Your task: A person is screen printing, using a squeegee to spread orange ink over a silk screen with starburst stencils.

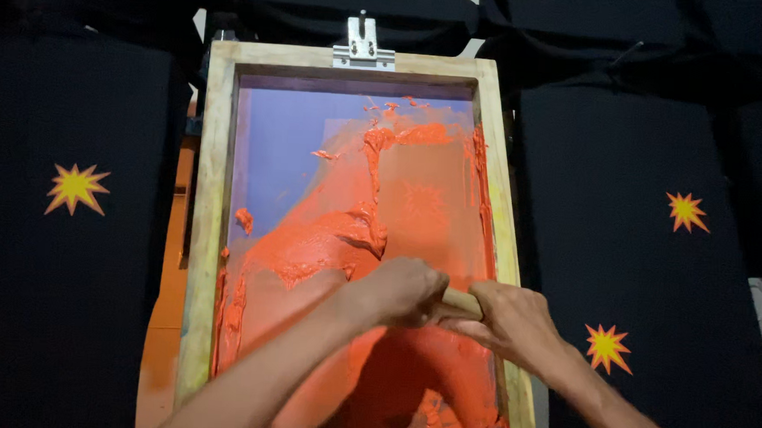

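Both hands grip one wooden squeegee handle [463, 303] low inside the wooden screen frame [211, 189]: the left hand [403, 290] is curled tight over its left end, the right hand [513, 321] wrapped shut around its right end, just beside the frame's right rail. Thick orange ink [355, 230] smears the purple mesh [281, 150] within the frame; the blade itself is probably hidden under the hands. A metal hinge clamp [363, 46] sits on the frame's top rail. Black shirts [638, 208] with star-burst prints [75, 188] lie left and right of the frame.
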